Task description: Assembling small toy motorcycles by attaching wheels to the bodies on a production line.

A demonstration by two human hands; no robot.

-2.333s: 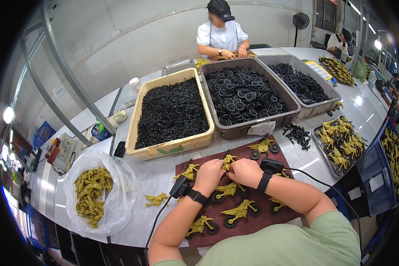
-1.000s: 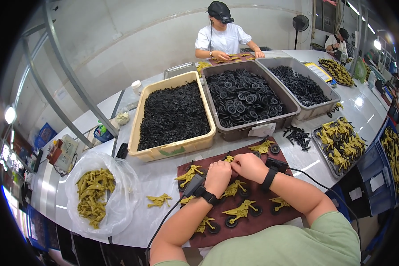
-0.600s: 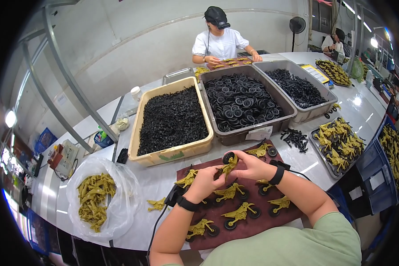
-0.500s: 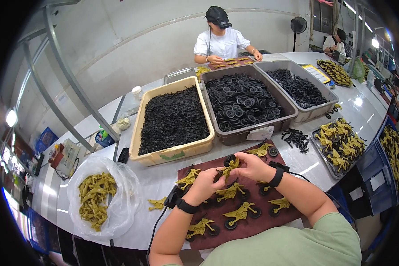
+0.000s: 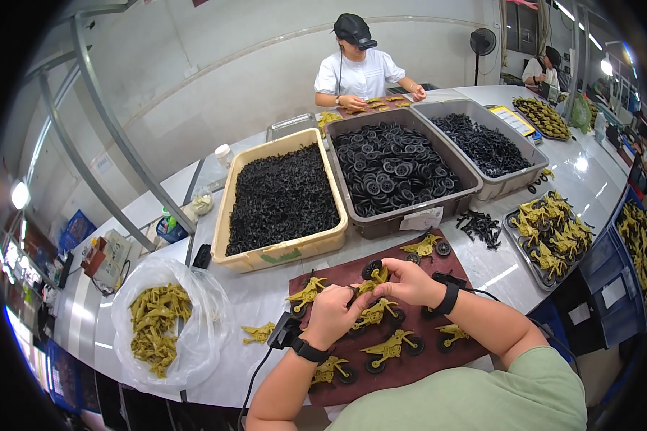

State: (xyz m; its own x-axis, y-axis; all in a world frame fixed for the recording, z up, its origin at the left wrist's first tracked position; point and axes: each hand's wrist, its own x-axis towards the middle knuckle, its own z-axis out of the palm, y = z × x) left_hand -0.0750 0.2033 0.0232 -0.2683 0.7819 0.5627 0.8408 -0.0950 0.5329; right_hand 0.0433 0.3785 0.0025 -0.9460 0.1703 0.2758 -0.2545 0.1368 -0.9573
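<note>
Above a dark red mat (image 5: pixel 370 382), both my hands hold one yellow toy motorcycle (image 5: pixel 373 285) with a black wheel (image 5: pixel 372 270) at its far end. My left hand (image 5: pixel 331 310) closes on the near-left side, and its fingers partly hide the toy. Pinching the other side is my right hand (image 5: pixel 413 281), thumb and fingers together. Around them on the mat lie several more yellow motorcycles, among them one (image 5: pixel 392 346) with black wheels just in front of my hands and another (image 5: pixel 425 246) beyond them.
Beyond the mat stand a cream bin (image 5: pixel 287 256) of small black parts, a brown bin (image 5: pixel 381 227) of black wheels and a grey bin (image 5: pixel 514 185). A plastic bag (image 5: pixel 207 316) of yellow parts lies left, a loaded metal tray (image 5: pixel 546 279) right. A co-worker (image 5: pixel 363 75) sits opposite.
My hands have shifted slightly, the left a little right and down. The held motorcycle has turned, and its black wheel shows more fully. The co-worker has barely moved.
</note>
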